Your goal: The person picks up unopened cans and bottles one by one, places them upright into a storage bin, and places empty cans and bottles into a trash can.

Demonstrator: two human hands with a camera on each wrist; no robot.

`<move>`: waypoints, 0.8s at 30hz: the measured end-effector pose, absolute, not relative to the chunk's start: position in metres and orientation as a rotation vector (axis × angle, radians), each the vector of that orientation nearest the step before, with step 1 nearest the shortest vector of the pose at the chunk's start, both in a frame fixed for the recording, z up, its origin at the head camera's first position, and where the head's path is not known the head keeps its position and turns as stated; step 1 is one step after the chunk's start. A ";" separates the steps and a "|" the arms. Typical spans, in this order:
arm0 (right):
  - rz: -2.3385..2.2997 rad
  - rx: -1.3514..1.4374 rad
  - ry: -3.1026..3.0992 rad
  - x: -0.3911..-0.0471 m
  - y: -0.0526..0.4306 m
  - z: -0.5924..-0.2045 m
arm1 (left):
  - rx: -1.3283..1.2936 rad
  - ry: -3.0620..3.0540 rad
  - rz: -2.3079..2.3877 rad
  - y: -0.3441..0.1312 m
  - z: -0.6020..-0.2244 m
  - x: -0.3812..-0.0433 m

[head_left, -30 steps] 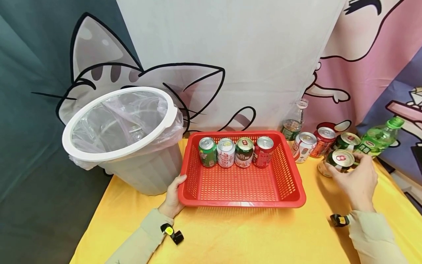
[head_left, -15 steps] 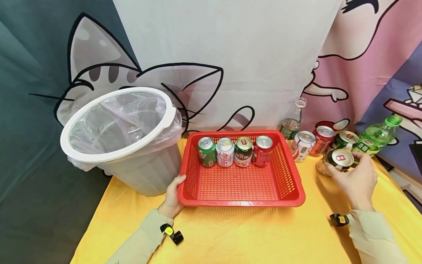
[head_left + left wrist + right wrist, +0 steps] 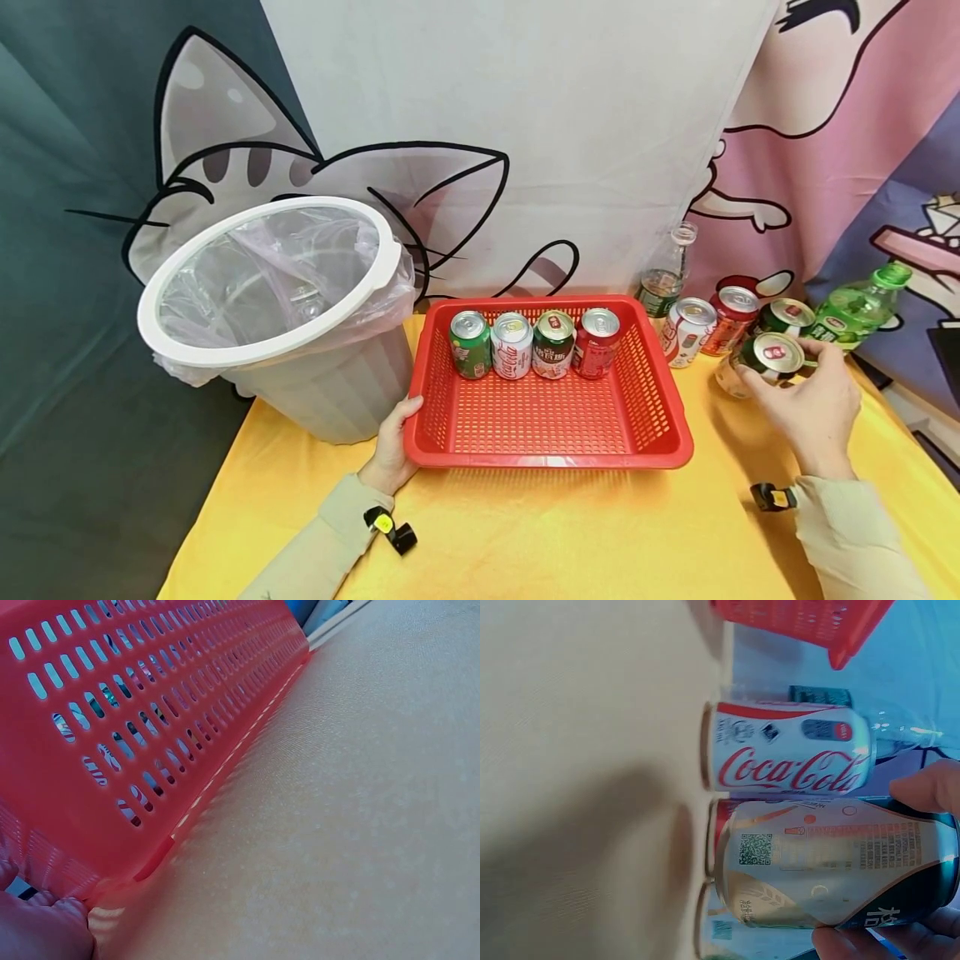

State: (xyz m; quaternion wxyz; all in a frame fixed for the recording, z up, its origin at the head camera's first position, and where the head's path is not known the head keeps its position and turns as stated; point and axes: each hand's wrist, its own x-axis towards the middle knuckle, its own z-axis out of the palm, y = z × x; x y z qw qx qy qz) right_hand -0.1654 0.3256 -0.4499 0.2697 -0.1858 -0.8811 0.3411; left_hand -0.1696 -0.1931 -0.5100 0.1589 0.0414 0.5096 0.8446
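My left hand [image 3: 392, 446] grips the left rim of a red perforated plastic basket [image 3: 551, 461]. Several drink cans stand in a row along its back wall, among them a green can [image 3: 472, 350], a white Coca-Cola can [image 3: 513, 354] and a red can [image 3: 597, 350]. To the right, the thumb and fingers of my right hand [image 3: 821, 408] pinch a dark green and gold drink can [image 3: 832, 862] near its top. Just behind that can stand a white Coca-Cola can [image 3: 791, 754], a red can [image 3: 731, 321] and another dark green can [image 3: 787, 315].
A grey bin [image 3: 337, 392] with a white rim and clear liner stands left of the basket; a bottle shows inside. Behind the cans is a clear bottle [image 3: 663, 275], and a green plastic bottle [image 3: 855, 312] stands at far right. Yellow cloth [image 3: 570, 542] covers the table.
The can in my right hand has risen slightly and tilted a little. My left hand keeps its grip on the basket; the head view has shifted slightly.
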 end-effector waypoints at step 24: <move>1.014 -0.259 -2.193 -0.147 0.259 -0.371 | 0.141 1.436 2.425 -0.193 -0.509 -0.169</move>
